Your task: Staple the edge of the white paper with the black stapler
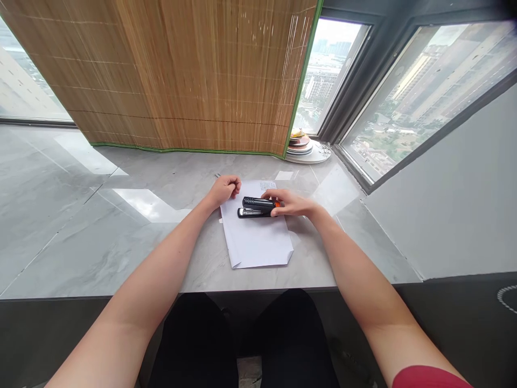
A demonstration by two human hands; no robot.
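Black-clad knees [288,345] sit below the counter [153,258], on which paper [260,242] lies. Over it is the stapler [258,204], front end parted; the right hand [294,204] has thumb and fingers clamped on its rear. The left hand [225,189], fingers curled together, is at the paper's top-left corner

Tiny marks [267,185] on paper [260,242] illegible

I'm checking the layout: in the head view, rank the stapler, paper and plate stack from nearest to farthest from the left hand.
1. Paper: the left hand overlaps its far-left corner.
2. Stapler: to that hand's right, gripped by the right hand.
3. Plate stack: farther right and back, by the window.
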